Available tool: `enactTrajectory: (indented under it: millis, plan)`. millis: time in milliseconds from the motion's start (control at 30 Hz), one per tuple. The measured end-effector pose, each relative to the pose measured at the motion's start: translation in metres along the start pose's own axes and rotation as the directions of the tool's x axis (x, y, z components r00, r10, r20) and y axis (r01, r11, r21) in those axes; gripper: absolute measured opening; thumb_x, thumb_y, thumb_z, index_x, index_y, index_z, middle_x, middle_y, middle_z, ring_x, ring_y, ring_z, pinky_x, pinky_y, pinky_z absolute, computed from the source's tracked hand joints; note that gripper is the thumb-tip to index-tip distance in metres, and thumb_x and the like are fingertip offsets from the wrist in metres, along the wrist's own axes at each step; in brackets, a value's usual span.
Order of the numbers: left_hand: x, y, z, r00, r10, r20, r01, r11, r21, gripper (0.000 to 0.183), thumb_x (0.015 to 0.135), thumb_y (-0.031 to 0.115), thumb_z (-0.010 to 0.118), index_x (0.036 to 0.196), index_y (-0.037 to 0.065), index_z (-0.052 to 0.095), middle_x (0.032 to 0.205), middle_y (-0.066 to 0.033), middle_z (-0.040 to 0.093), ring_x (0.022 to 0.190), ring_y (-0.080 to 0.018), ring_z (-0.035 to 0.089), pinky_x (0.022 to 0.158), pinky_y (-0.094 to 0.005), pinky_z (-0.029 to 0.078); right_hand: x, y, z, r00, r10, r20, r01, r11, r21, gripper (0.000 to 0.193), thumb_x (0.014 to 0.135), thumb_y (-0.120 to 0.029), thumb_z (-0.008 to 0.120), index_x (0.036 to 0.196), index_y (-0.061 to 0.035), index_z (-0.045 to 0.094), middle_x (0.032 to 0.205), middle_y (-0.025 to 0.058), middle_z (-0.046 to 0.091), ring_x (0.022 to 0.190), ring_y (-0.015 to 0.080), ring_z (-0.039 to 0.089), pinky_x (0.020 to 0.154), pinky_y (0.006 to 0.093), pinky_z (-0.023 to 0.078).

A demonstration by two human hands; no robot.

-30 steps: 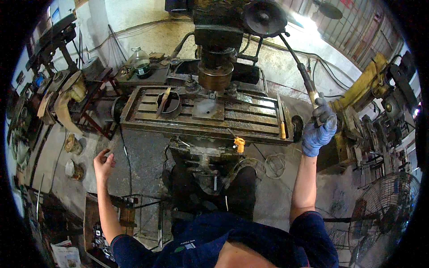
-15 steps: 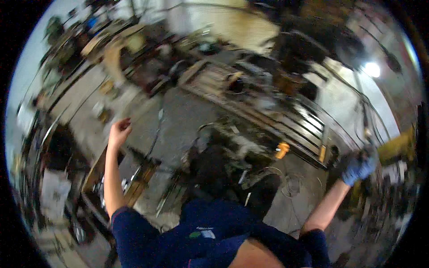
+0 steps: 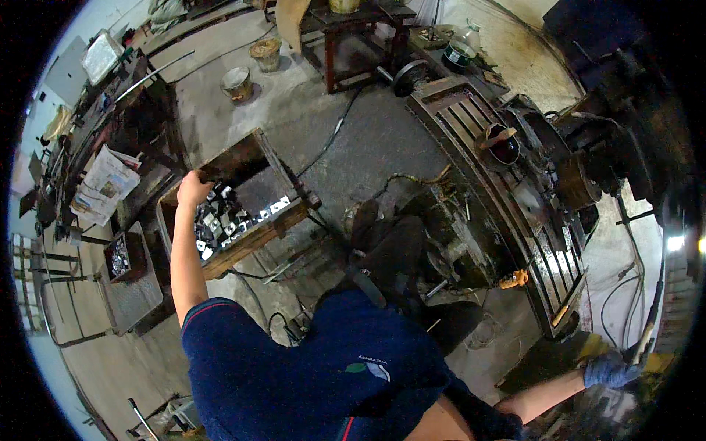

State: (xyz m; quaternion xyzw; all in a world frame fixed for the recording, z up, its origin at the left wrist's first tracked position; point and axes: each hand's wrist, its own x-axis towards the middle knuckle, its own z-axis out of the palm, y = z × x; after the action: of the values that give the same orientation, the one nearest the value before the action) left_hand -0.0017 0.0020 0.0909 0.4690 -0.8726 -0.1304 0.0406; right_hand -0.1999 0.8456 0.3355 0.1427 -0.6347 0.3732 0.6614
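Toward nine o'clock, the bare left hand (image 3: 193, 189) is at the far-left rim of a wooden box (image 3: 257, 241), its fingertips over the side where a heap of small metal pieces (image 3: 218, 223) lies. The fingers are small and shadowed here, so I cannot tell whether that grip is apart or pinched on a piece. The heap covers the box's left and lower part, with some blocks along the edge nearest four o'clock.

Each piece looks stiff and hard, probably light on its own, not fragile, and perhaps slick if oily; opposite flat sides seem the surest hold, with care for sharp edges.

At four o'clock, the gloved right hand (image 3: 609, 371) has its grip wrapped around the lower end of a lever (image 3: 647, 336). Between two and four o'clock runs a slotted machine bed (image 3: 460, 117), carrying a dark pot (image 3: 506, 153) toward two; an orange object (image 3: 513, 279) sits just beside its near edge. Newspaper sheets (image 3: 109, 184) lie left of the box, well beyond the left hand.
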Motion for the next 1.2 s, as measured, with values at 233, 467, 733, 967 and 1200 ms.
enactTrajectory:
  millis: [233, 467, 733, 967, 1200]
  plan:
    - [-0.02, -0.005, 0.044, 0.988, -0.047, -0.148, 0.096, 0.934, 0.345, 0.036, 0.072, 0.036, 0.066, 0.085, 0.004, 0.059, 0.088, -0.0173, 0.063, 0.084, -0.032, 0.061, 0.07, -0.042, 0.05, 0.021, 0.005, -0.016, 0.999, -0.035, 0.007, 0.035, 0.999, -0.032, 0.03, 0.085, -0.016, 0.052, 0.106, 0.0055, 0.054, 0.112, 0.0204, 0.054, 0.103, 0.031, 0.051, 0.093, 0.0408, 0.037]
    - [-0.015, 0.018, 0.06, 0.99, -0.008, -0.141, 0.066, 0.91, 0.409, 0.01, 0.079, 0.013, 0.052, 0.087, 0.009, 0.057, 0.086, -0.0126, 0.063, 0.08, -0.0303, 0.062, 0.062, -0.04, 0.05, 0.04, -0.017, 0.011, 0.965, -0.234, 0.121, 0.251, 0.956, -0.153, 0.026, 0.083, -0.006, 0.047, 0.105, 0.0046, 0.054, 0.109, 0.0183, 0.055, 0.099, 0.0274, 0.054, 0.09, 0.0369, 0.041]
    - [-0.007, 0.005, 0.069, 0.922, 0.224, -0.317, -0.111, 0.935, 0.338, 0.027, 0.068, 0.012, 0.062, 0.091, 0.002, 0.055, 0.087, -0.0153, 0.062, 0.077, -0.0334, 0.06, 0.064, -0.0438, 0.048, 0.071, -0.031, 0.027, 0.936, -0.296, 0.189, 0.342, 0.891, -0.299, 0.034, 0.078, 0.004, 0.036, 0.109, 0.0046, 0.051, 0.108, 0.0144, 0.055, 0.099, 0.0232, 0.053, 0.091, 0.0331, 0.042]
    - [0.02, 0.019, 0.022, 0.993, 0.015, 0.115, 0.113, 0.101, -0.988, 0.023, 0.076, 0.012, 0.062, 0.094, -0.001, 0.058, 0.087, -0.0066, 0.059, 0.074, -0.0163, 0.053, 0.069, -0.0291, 0.046, 0.054, -0.028, 0.018, 0.968, -0.251, -0.009, 0.239, 0.934, -0.265, 0.035, 0.092, -0.021, 0.04, 0.112, 0.0049, 0.051, 0.11, 0.013, 0.056, 0.102, 0.0202, 0.054, 0.094, 0.0336, 0.04]
    - [0.007, 0.185, 0.009, 0.936, 0.287, 0.205, 0.289, -0.289, -0.913, 0.023, 0.081, 0.02, 0.061, 0.093, 0.001, 0.056, 0.09, -0.0096, 0.059, 0.077, -0.0234, 0.055, 0.08, -0.0397, 0.047, -0.113, -0.007, -0.023, 0.738, 0.635, 0.228, -0.611, 0.772, -0.176, 0.03, 0.085, -0.026, 0.054, 0.098, 0.0001, 0.061, 0.092, 0.0043, 0.061, 0.086, 0.0139, 0.055, 0.079, 0.0289, 0.043]
